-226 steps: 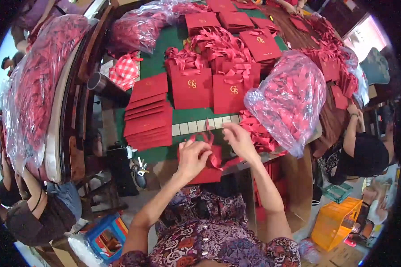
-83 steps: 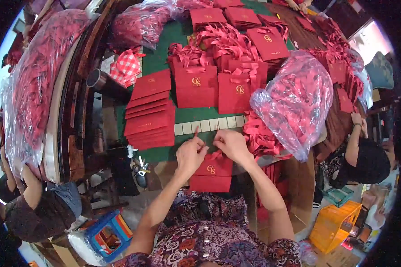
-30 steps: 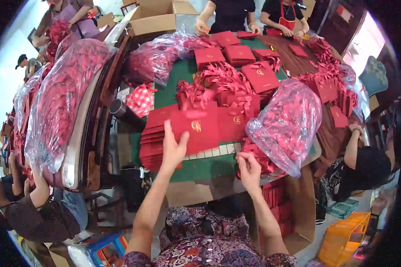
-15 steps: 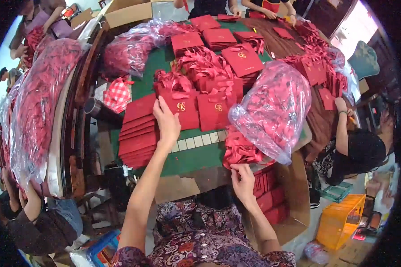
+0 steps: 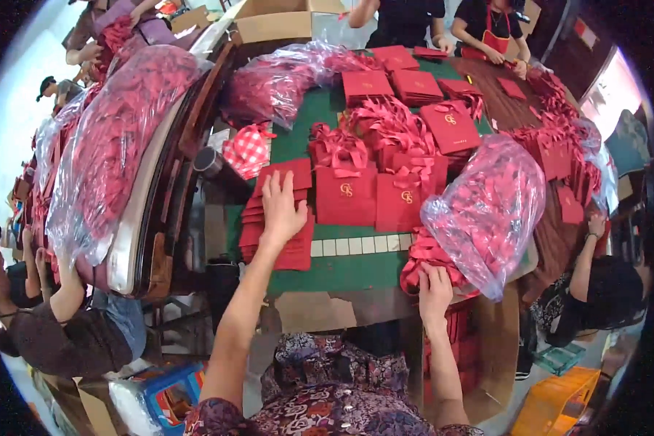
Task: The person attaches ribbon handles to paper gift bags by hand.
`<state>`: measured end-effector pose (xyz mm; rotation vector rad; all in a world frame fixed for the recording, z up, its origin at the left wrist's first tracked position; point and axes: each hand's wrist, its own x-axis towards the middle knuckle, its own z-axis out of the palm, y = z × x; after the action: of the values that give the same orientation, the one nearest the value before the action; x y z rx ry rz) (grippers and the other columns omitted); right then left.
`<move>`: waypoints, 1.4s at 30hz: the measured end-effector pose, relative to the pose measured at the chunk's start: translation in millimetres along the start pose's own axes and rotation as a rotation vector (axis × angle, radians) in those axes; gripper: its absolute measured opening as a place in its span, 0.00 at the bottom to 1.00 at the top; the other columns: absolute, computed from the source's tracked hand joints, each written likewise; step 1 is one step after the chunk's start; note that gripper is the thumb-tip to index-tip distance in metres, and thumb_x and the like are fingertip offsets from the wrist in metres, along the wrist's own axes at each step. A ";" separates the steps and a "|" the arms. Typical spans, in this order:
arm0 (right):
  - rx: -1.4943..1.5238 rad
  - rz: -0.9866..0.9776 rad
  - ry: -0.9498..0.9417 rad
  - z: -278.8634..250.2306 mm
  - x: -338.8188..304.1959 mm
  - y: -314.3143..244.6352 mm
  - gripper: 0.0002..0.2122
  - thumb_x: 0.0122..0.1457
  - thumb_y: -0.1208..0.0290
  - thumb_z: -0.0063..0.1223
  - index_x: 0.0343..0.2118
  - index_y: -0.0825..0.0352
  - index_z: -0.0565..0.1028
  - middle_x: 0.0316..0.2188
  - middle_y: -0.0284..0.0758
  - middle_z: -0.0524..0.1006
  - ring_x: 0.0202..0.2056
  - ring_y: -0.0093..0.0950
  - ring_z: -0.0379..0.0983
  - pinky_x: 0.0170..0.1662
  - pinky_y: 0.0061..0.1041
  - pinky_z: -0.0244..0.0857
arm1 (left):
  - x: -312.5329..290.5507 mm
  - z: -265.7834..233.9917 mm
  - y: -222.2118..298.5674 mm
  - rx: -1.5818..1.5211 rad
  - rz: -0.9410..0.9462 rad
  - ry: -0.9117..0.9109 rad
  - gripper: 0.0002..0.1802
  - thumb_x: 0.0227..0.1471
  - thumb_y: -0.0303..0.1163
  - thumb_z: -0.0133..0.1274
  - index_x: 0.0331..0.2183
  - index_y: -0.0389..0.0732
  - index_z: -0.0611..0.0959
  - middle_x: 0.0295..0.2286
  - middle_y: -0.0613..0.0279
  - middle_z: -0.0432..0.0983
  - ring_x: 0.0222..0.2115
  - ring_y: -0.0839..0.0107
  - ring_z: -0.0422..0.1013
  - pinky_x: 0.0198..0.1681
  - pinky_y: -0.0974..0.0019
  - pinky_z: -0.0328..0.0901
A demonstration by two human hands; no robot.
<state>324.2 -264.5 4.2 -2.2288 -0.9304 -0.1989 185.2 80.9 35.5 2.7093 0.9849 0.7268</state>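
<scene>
My left hand rests, fingers spread, on a fanned stack of flat red paper bags at the left of the green table. Right of the stack, bags with red ribbon handles and a gold mark stand in rows, among them a front bag. My right hand is at the table's front edge, its fingers closed on a bundle of red ribbons. A clear plastic bag full of red ribbons lies just beyond it and partly covers the bundle.
A dark tumbler and a red checked cloth bundle sit beyond the stack. Under the table's front edge stands a carton holding red bags. Co-workers handle red bags at the far side, left and right. An orange crate is on the floor.
The view has swung left, so the scene sits further right. My left hand has spread over the stack's top. My right hand has reached forward and closed on the ribbons.
</scene>
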 end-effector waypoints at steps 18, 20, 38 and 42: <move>0.560 -0.363 0.017 -37.4 -21.7 -73.1 0.05 0.58 0.80 0.54 0.35 0.66 0.72 0.35 0.39 0.80 0.39 0.39 0.78 0.43 0.34 0.72 | 35.4 22.0 -7.2 0.225 -0.204 -0.244 0.34 0.38 0.50 0.61 0.48 0.44 0.80 0.44 0.51 0.76 0.47 0.52 0.71 0.50 0.47 0.62; 0.596 -0.342 -0.058 -40.5 -34.4 -82.8 0.05 0.57 0.78 0.56 0.36 0.65 0.74 0.32 0.38 0.80 0.34 0.38 0.78 0.38 0.32 0.73 | 36.7 25.8 -5.1 0.327 -0.160 -0.201 0.31 0.38 0.50 0.62 0.45 0.45 0.81 0.45 0.51 0.74 0.48 0.51 0.68 0.51 0.47 0.61; 0.570 0.028 -0.262 -16.1 -45.4 -100.1 0.06 0.57 0.77 0.59 0.36 0.69 0.74 0.29 0.40 0.73 0.29 0.35 0.72 0.32 0.28 0.67 | -122.7 -76.1 96.9 0.030 0.401 0.008 0.30 0.47 0.27 0.51 0.56 0.43 0.76 0.32 0.61 0.71 0.31 0.64 0.69 0.33 0.59 0.65; 0.576 0.067 -0.312 -13.8 -34.7 -95.4 0.06 0.56 0.78 0.60 0.34 0.70 0.74 0.30 0.39 0.74 0.28 0.32 0.73 0.32 0.27 0.67 | -199.4 -45.3 115.0 0.006 0.498 -0.192 0.29 0.45 0.32 0.52 0.53 0.43 0.77 0.34 0.66 0.68 0.33 0.69 0.67 0.32 0.66 0.62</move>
<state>236.3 -246.0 53.5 -1.7688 -0.9274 0.4128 94.6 -135.5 33.8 2.9860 0.2671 0.5141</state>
